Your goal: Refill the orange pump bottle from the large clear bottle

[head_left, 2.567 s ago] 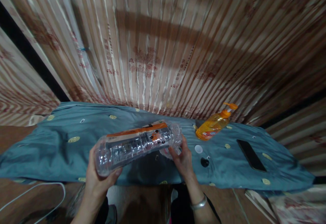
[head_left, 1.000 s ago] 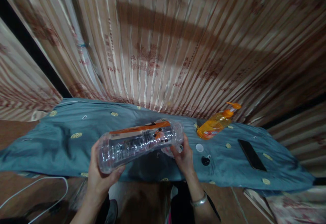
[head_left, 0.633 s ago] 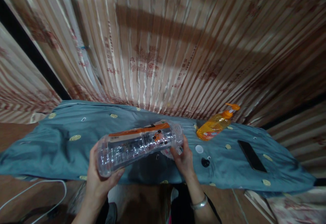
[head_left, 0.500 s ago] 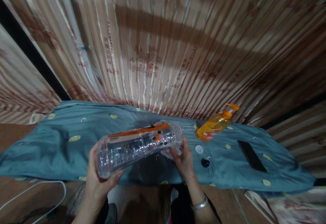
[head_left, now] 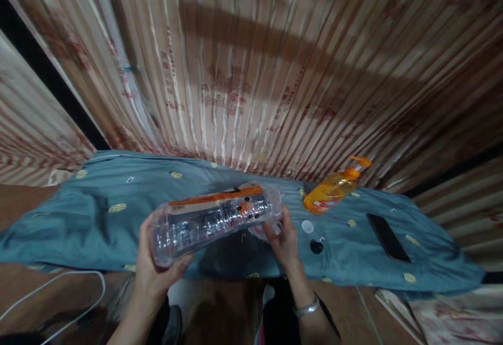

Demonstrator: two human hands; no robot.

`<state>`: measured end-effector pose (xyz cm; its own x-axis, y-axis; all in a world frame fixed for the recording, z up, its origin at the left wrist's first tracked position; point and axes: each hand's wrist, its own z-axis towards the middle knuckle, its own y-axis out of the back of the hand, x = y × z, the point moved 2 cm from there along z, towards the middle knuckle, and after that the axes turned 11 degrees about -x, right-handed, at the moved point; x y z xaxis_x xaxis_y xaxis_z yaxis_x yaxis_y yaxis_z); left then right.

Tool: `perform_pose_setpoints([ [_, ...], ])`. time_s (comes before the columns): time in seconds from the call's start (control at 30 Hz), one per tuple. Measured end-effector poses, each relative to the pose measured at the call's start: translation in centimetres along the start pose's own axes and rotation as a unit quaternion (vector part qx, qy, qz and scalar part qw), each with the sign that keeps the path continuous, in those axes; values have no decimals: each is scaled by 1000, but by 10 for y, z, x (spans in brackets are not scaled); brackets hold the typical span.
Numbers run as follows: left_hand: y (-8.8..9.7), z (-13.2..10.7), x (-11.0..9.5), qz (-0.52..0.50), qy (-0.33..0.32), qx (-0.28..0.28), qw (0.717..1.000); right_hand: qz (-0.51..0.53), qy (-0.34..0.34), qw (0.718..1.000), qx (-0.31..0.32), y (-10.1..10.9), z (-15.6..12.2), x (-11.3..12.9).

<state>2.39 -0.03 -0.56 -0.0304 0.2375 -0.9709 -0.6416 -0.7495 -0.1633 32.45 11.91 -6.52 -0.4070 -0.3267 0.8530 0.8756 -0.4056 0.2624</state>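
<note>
A large clear plastic bottle (head_left: 214,224) with an orange printed label lies on its side in the air between my hands, above the blue cloth. My left hand (head_left: 159,269) is wrapped round its left end, thumb underneath on the near side. At the other end, my right hand (head_left: 283,237) grips the bottle with thumb and fingers; a silver bangle is on that wrist. Partly hidden behind the bottle and my right hand, a crumpled clear plastic piece (head_left: 257,232) rests on the cloth.
An orange pump bottle (head_left: 332,190) stands at the back right of the blue cloth (head_left: 220,264). A white disc (head_left: 307,226), a small black object (head_left: 316,246) and a black phone (head_left: 389,237) lie to the right. Behind is a pleated curtain (head_left: 243,99); a white cable (head_left: 98,292) curls on the floor.
Almost nothing differs. The bottle and both hands keep the same hold, and the view has shifted very slightly.
</note>
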Motion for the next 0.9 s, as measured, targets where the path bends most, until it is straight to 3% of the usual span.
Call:
perform_pose_setpoints([
  [0.23, 9, 8, 9, -3, -2, 17, 1000, -5, -16, 1000, -5, 0, 0, 1],
  [0.67, -7, 7, -17, 20, -15, -4, 1000, -25, -12, 1000, -4, 2, 0, 3],
  [0.9, -3, 5, -10, 19, 0, 4, 1000, -13, -4, 1000, -5, 1, 0, 4],
])
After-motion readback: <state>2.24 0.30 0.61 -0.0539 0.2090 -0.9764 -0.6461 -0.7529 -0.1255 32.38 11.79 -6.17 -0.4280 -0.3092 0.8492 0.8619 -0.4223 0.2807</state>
